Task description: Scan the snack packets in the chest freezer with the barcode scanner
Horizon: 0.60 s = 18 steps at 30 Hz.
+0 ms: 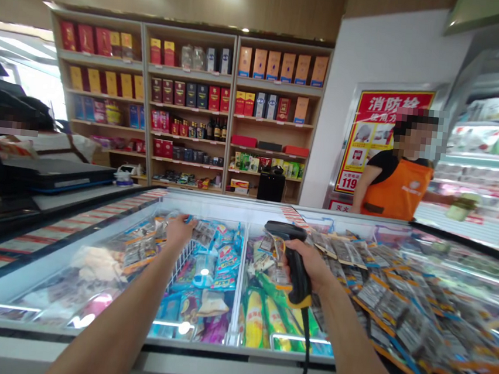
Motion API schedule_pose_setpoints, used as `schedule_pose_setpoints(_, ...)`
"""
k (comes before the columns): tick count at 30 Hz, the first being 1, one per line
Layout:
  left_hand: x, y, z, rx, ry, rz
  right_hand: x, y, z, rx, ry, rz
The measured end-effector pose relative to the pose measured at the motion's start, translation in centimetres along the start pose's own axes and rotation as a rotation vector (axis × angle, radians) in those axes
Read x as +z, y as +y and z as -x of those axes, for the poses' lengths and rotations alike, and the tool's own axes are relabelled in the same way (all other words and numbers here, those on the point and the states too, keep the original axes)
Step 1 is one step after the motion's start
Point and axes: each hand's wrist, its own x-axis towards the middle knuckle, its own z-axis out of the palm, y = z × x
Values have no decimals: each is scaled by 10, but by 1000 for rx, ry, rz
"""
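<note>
My right hand is wrapped around the grip of a black and yellow barcode scanner, whose head points left and whose cable hangs down past the freezer's front edge. My left hand reaches out over the freezer, fingers closed on the edge of a small food packet with a grey printed face. Below that packet lie blue ice-cream bags in the freezer's middle section. Many similar grey packets with orange and blue edges are heaped to the right of my right hand.
A white divider splits the chest freezer. Yellow-green corn-shaped packs lie right of it. A person in an orange apron stands beyond at right; another person is at far left near a black counter device. Shelves of boxes line the wall.
</note>
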Motion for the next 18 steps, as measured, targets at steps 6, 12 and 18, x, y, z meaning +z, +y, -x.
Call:
schedule_pose_setpoints(6,-23,-6,2,-16,10,-365,-21,-11,5,-53,142,-8)
schedule_pose_setpoints(12,9,50,43,142,-66,-437,-32,-11,5,-98,208,-23)
schedule_pose_setpoints(18,87,102,107,272,-514,-395,-26,-5,3,-66,174,31)
